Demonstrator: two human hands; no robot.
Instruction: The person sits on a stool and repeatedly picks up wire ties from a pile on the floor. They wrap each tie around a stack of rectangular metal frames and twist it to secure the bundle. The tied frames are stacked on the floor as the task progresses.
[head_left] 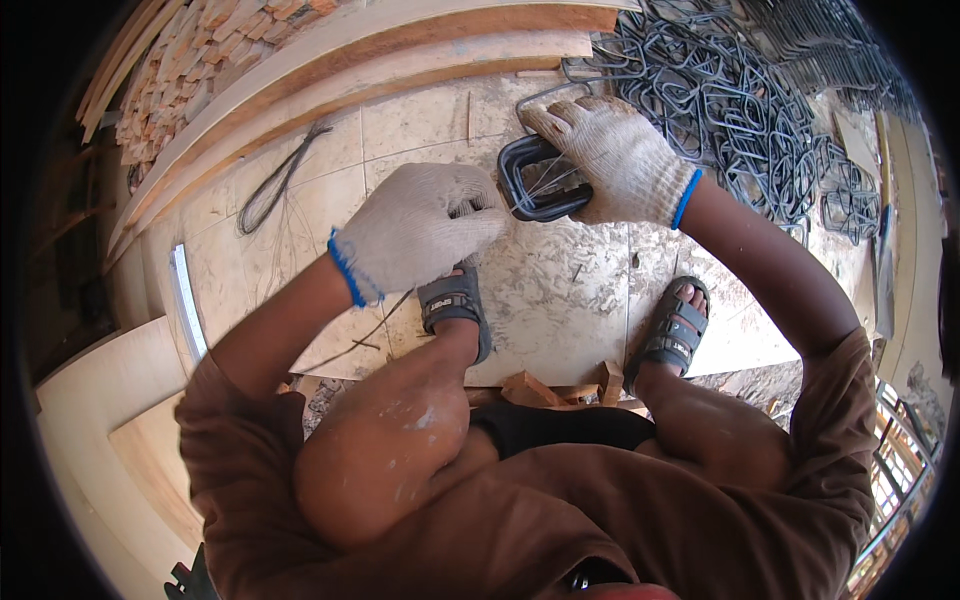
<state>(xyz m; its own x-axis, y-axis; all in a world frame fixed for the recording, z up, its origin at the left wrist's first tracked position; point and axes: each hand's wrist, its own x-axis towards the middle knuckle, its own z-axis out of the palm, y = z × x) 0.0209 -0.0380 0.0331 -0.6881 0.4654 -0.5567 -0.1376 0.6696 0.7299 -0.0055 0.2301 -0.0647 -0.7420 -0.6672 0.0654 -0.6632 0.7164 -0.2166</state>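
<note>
A stack of rectangular bent steel-rod rings (512, 180), such as rebar stirrups, is gripped at its right side by my right hand (625, 155), in a white knit glove with a blue cuff. Thin wire strands (550, 178) cross the opening of the stack. A single larger ring stands out behind the right fingers. Just left of the stack is my left hand (420, 220), gloved the same way, its fingers curled and closed toward the thumb. Whatever those fingers may hold is hidden.
A large tangled pile of steel rings (715, 110) lies at the far right. Long timber boards (400, 60) cross the back, beside stacked wood pieces (190, 75). A looped wire bundle (275, 185) lies on the tiled floor (560, 300), left. Wood offcuts (535, 390) lie between my sandalled feet.
</note>
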